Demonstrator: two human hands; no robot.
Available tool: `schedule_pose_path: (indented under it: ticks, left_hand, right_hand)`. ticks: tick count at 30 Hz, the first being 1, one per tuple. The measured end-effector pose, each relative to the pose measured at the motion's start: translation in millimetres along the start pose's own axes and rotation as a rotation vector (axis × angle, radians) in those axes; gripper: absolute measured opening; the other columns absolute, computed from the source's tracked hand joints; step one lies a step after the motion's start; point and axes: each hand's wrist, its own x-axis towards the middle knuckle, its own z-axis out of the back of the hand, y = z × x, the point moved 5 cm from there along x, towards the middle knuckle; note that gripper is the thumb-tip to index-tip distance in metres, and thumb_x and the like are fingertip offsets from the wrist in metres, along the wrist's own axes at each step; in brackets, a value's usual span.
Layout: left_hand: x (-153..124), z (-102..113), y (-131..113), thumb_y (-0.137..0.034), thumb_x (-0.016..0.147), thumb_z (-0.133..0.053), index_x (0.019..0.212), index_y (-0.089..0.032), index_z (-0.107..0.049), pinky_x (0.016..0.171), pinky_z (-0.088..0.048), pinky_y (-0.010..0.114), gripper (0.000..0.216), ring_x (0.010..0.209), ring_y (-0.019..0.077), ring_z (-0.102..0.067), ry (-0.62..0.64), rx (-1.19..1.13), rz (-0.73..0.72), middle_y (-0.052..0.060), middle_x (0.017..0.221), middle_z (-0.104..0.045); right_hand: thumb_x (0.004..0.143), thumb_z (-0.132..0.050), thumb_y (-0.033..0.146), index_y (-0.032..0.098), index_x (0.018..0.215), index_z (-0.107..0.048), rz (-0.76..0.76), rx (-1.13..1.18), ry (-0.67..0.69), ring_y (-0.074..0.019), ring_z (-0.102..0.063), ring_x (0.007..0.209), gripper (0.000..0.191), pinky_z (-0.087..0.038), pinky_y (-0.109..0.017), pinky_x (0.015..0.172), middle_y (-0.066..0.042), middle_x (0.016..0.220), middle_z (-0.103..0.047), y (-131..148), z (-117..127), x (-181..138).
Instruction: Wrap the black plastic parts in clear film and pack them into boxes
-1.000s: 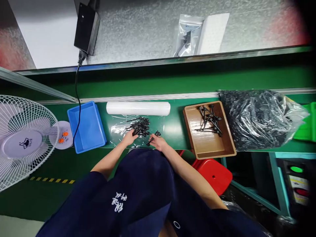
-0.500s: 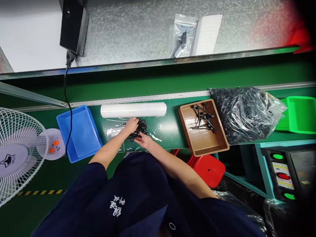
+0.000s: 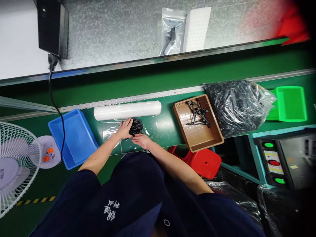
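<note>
From the far left, a white fan [image 3: 12,164] stands at the bench's nine o'clock end, its round base [image 3: 46,155] with orange knobs beside it. Next comes an empty blue tray [image 3: 74,138], a black cable [image 3: 58,112] trailing over it from a black power brick [image 3: 52,28] up at eleven o'clock.

In the middle of the green bench [image 3: 168,125] lies a white film roll [image 3: 127,110], long axis running left to right along the bench. A clear film sheet [image 3: 108,130] spreads from it toward the person. On that sheet sits the bundle of black parts [image 3: 136,126]: thin, dark, pin-like pieces gathered in a tight cluster, lying roughly left to right. Which way each tip points I cannot tell at this size.

The left hand [image 3: 124,129] rests flat on the sheet at the bundle's nine o'clock side, fingers stretched out and touching the parts, gripping nothing. The right hand [image 3: 141,140] lies at the bundle's six o'clock, fingers loosely extended along its near edge, closed on nothing.

Further right, at three o'clock from the bundle, a brown tray [image 3: 199,138] holds more loose black parts [image 3: 197,113] at its far end. A clear bag of black parts [image 3: 234,105] bulges beside it, then a green bin [image 3: 291,103]. Below the bench sits a red stool [image 3: 204,163].
</note>
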Motion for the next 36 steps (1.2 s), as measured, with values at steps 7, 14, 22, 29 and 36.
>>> schedule_pose_path:
  ticks: [7, 14, 22, 29, 36]
  left_hand:
    - [15.2, -5.4, 6.8, -0.035, 0.080, -0.069, 0.162, -0.006, -0.014, 0.123, -0.027, 0.059, 0.102, 0.152, 0.0403, -0.029, -0.175, 0.058, 0.012, 0.027, 0.164, -0.030]
    - [2.6, 17.2, -14.0, -0.046, 0.080, -0.066, 0.150, -0.004, -0.042, 0.119, -0.035, 0.061, 0.084, 0.144, 0.0441, -0.040, -0.311, 0.099, 0.030, 0.027, 0.150, -0.049]
    - [74.9, 30.6, -178.7, -0.039, 0.089, -0.061, 0.141, -0.017, -0.056, 0.116, -0.045, 0.047, 0.057, 0.134, 0.0288, -0.055, -0.175, -0.148, -0.161, 0.014, 0.143, -0.060]
    - [151.4, 24.8, -256.7, -0.026, 0.086, -0.068, 0.139, -0.021, -0.058, 0.106, -0.053, 0.043, 0.054, 0.120, 0.0237, -0.065, -0.044, -0.388, -0.177, 0.009, 0.132, -0.069]
    - [205.9, 5.5, -264.2, -0.023, 0.090, -0.067, 0.115, -0.013, -0.070, 0.098, -0.057, 0.037, 0.027, 0.104, 0.0196, -0.071, -0.013, -0.716, 0.013, 0.013, 0.114, -0.076]
  right_hand:
    - [0.086, -0.064, 0.022, 0.017, 0.102, -0.067, 0.458, -0.386, -0.100, -0.0211, -0.070, 0.083, 0.017, -0.059, -0.041, 0.085, -0.009, 0.100, -0.073, 90.3, 145.4, -53.0]
    - [0.084, -0.052, 0.016, 0.006, 0.129, -0.059, 0.744, -1.099, -1.091, -0.0365, -0.054, 0.124, 0.047, -0.042, -0.052, 0.110, -0.026, 0.134, -0.059, 238.9, 331.6, -84.9]
    - [0.087, -0.061, 0.031, -0.003, 0.151, -0.034, 0.678, -1.411, -1.044, -0.0409, -0.042, 0.133, 0.078, -0.025, -0.056, 0.117, -0.032, 0.150, -0.044, 310.7, 319.8, -33.9]
    - [0.092, -0.049, 0.018, 0.002, 0.129, -0.056, 0.509, -1.366, -0.952, -0.0372, -0.054, 0.119, 0.041, -0.025, -0.054, 0.111, -0.030, 0.127, -0.061, 311.5, 308.0, -30.9]
    - [0.097, -0.046, 0.028, 0.011, 0.119, -0.059, 0.563, -1.414, -0.924, -0.0341, -0.059, 0.115, 0.030, -0.032, -0.048, 0.105, -0.024, 0.118, -0.069, 297.2, 312.4, -50.0]
